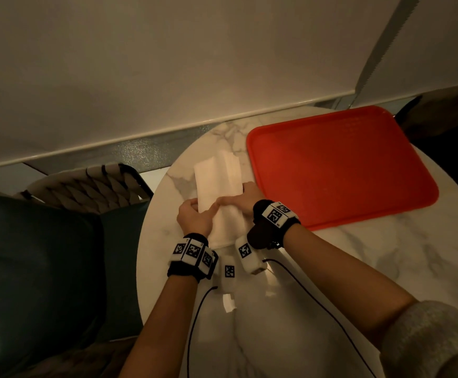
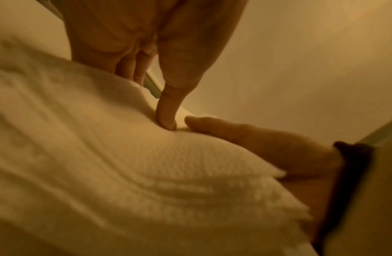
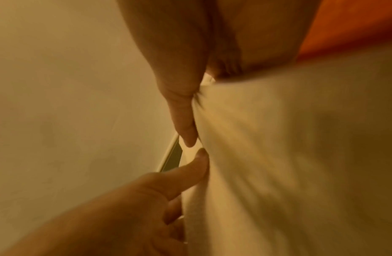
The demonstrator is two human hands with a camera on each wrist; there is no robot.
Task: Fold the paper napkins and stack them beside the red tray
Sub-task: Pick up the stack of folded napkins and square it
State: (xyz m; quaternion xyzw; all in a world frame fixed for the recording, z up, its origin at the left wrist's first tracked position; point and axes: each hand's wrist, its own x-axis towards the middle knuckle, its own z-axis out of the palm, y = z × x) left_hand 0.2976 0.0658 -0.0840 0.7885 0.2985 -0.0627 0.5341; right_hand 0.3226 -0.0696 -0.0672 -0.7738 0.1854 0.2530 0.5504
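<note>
A white paper napkin point(image 1: 226, 227) lies lengthwise on the round marble table point(image 1: 358, 268), just left of the red tray point(image 1: 339, 170). More white napkins point(image 1: 222, 170) lie beyond it, against the tray's left rim. My left hand point(image 1: 195, 218) grips the napkin's left edge, with one fingertip point(image 2: 166, 119) pressed into the embossed paper point(image 2: 103, 155). My right hand point(image 1: 242, 199) pinches the right side; its thumb point(image 3: 184, 121) bunches the sheet point(image 3: 278, 155) into creases. The two hands' fingertips almost meet over the middle of the napkin. The tray point(image 3: 348, 26) shows orange behind my right hand.
A chair with a woven back point(image 1: 91, 186) and a teal cushion point(image 1: 31, 255) stands at the table's left. A pale wall runs close behind the table. Two black cables point(image 1: 195, 323) trail from my wrists across the near tabletop.
</note>
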